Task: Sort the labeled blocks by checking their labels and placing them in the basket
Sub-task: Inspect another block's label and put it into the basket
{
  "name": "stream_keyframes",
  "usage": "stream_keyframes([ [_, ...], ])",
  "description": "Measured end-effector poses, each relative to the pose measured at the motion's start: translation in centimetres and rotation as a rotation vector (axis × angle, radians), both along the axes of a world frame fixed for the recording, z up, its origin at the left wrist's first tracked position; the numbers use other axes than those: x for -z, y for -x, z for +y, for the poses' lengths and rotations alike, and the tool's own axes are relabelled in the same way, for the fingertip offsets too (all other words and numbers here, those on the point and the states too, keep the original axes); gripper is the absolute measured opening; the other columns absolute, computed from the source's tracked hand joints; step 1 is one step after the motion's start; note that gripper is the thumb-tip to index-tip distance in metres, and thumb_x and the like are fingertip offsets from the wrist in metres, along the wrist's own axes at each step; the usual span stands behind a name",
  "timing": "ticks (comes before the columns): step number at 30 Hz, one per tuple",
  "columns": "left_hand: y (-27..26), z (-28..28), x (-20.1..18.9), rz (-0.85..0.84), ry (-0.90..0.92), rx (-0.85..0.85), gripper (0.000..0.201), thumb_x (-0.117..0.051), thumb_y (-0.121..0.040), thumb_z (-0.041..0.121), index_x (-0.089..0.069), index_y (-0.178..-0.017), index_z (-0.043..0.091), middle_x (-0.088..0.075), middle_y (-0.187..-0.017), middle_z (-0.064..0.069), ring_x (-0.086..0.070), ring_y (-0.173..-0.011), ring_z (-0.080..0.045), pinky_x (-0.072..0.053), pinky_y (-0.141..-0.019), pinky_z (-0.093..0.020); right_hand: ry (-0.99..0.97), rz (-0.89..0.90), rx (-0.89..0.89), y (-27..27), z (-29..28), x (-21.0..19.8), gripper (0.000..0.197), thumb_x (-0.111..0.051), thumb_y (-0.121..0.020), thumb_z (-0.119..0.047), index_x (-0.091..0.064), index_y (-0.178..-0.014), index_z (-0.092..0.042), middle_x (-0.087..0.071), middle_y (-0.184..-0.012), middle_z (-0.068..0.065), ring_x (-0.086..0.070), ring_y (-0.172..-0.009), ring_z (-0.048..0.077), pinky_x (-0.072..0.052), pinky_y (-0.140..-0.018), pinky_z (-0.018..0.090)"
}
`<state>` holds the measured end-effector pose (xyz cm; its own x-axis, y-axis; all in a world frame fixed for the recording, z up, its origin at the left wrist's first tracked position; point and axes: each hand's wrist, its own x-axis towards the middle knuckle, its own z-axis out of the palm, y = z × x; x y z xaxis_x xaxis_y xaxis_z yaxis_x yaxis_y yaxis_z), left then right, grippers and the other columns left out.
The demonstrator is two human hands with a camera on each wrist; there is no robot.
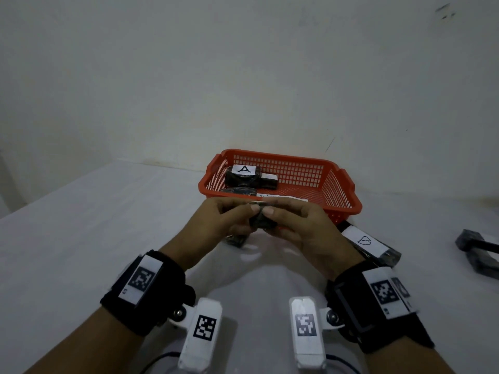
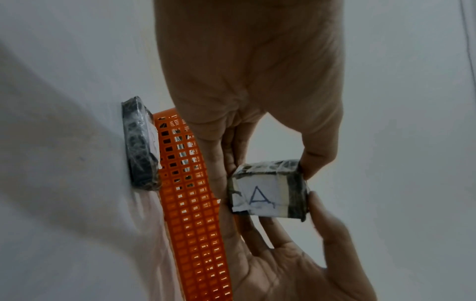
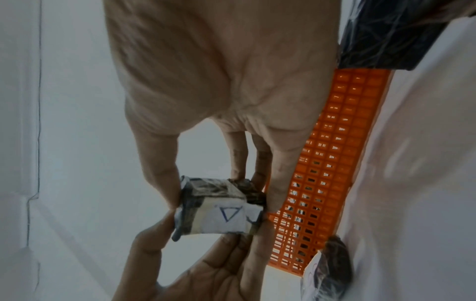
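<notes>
Dim, flat, bluish light throughout (soft shadows only), wrist views wide-angle warped and slightly blurred.

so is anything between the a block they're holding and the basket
Nothing visible. Both the left hand and right hand hold the A block just in front of the orange basket, above its near rim; only open air lies between.

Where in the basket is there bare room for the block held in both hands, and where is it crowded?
The basket floor is bare on its right half, between the right wall and the blocks. The left end is crowded: the A block and its neighbours sit there. Both hands hold the block just before the near rim.
</notes>
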<state>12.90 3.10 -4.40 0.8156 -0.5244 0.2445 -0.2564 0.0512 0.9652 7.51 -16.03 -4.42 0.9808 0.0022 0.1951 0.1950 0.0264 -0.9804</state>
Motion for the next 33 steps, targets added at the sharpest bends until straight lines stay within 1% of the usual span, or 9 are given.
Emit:
stream_keyframes([
  [4, 0.0, 0.2, -0.4, 0.082, 0.029, 0.045, 0.034, -0.059, -0.093, 0.033, -0.073, -0.118, 0.016, -0.078, -0.112, -0.007, -0.074, -0.106, -0.023, -0.061, -0.091, -0.033, 0.008, 0.005, 0.028, -0.1, 0.3, 0.1, 0.026, -0.073, -0.091, -0.018, -0.076, -0.116, -0.012, -0.079, -0.115, 0.009, -0.075, -0.111, 0.024, -0.061, -0.095, 0.037],
  [8, -0.1, 0.1, -0.5, 0.123, 0.015, 0.004, 0.027, -0.058, -0.099, 0.027, -0.073, -0.115, 0.011, -0.079, -0.108, -0.011, -0.076, -0.101, -0.028, -0.059, -0.092, -0.041, -0.020, 0.067, 0.059, -0.4, 0.5, -0.1, 0.021, -0.068, -0.095, -0.025, -0.078, -0.107, -0.012, -0.080, -0.109, 0.012, -0.076, -0.104, 0.028, -0.062, -0.087, 0.035],
  [12, -0.4, 0.0, -0.9, 0.194, -0.029, -0.072, 0.036, -0.061, -0.096, 0.039, -0.071, -0.117, 0.011, -0.080, -0.100, -0.010, -0.078, -0.086, -0.022, -0.061, -0.076, -0.031, 0.034, 0.096, -0.018, -0.1, 0.2, -0.3, 0.036, -0.072, -0.086, -0.041, -0.077, -0.113, -0.018, -0.080, -0.114, 0.006, -0.073, -0.113, 0.025, -0.056, -0.102, 0.042],
  [19, 0.0, -0.6, -2.5, 0.235, -0.042, -0.064, 0.032, -0.067, -0.093, 0.043, -0.071, -0.117, 0.023, -0.080, -0.090, -0.002, -0.076, -0.074, -0.014, -0.059, -0.064, -0.027, 0.169, -0.086, 0.142, 0.1, -0.1, -0.6, 0.036, -0.083, -0.085, -0.016, -0.075, -0.120, -0.020, -0.077, -0.117, 0.002, -0.072, -0.115, 0.021, -0.055, -0.106, 0.051],
  [22, -0.3, -0.6, -3.2, 0.234, -0.201, -0.103, 0.049, -0.068, -0.085, 0.058, -0.074, -0.111, 0.017, -0.080, -0.092, -0.008, -0.076, -0.080, -0.021, -0.061, -0.069, -0.031, 0.218, -0.064, 0.199, 0.0, -0.6, -1.0, 0.029, -0.081, -0.087, -0.016, -0.075, -0.115, -0.020, -0.078, -0.113, 0.003, -0.075, -0.108, 0.021, -0.060, -0.099, 0.048],
  [24, -1.1, -0.3, -3.9, 0.176, -0.313, -0.171, 0.056, -0.065, -0.085, 0.063, -0.077, -0.103, 0.012, -0.080, -0.090, -0.009, -0.076, -0.079, -0.023, -0.060, -0.069, -0.031, 0.194, -0.013, 0.241, -0.3, -1.0, -1.4, 0.028, -0.081, -0.087, -0.011, -0.073, -0.114, -0.015, -0.080, -0.108, 0.007, -0.079, -0.095, 0.018, -0.064, -0.087, 0.035],
  [26, -2.3, 0.4, -4.9, 0.048, -0.367, -0.329, 0.050, -0.064, -0.089, 0.060, -0.077, -0.092, 0.012, -0.079, -0.085, -0.006, -0.075, -0.079, -0.021, -0.059, -0.070, -0.030, 0.139, 0.035, 0.298, -0.8, -1.2, -2.0, 0.028, -0.080, -0.086, -0.007, -0.071, -0.112, -0.015, -0.081, -0.103, 0.012, -0.080, -0.083, 0.017, -0.064, -0.076, 0.030],
  [29, -5.3, 1.3, -6.1, -0.084, -0.356, -0.525, 0.029, -0.067, -0.092, 0.043, -0.076, -0.084, 0.016, -0.075, -0.085, -0.003, -0.071, -0.080, -0.017, -0.056, -0.074, -0.031, 0.026, 0.033, 0.354, -2.2, -1.5, -3.0, 0.034, -0.077, -0.086, 0.002, -0.069, -0.112, -0.019, -0.080, -0.097, 0.013, -0.081, -0.081, 0.026, -0.065, -0.076, 0.044],
  [33, -10.1, 1.4, -7.1, 0.014, -0.324, -0.586, 0.021, -0.068, -0.091, 0.026, -0.068, -0.075, 0.013, -0.065, -0.077, -0.001, -0.060, -0.078, -0.019, -0.049, -0.074, -0.030, -0.006, 0.091, 0.382, -4.5, -2.4, -4.5, 0.022, -0.076, -0.089, 0.000, -0.071, -0.104, -0.015, -0.079, -0.097, 0.016, -0.081, -0.082, 0.028, -0.066, -0.073, 0.041],
])
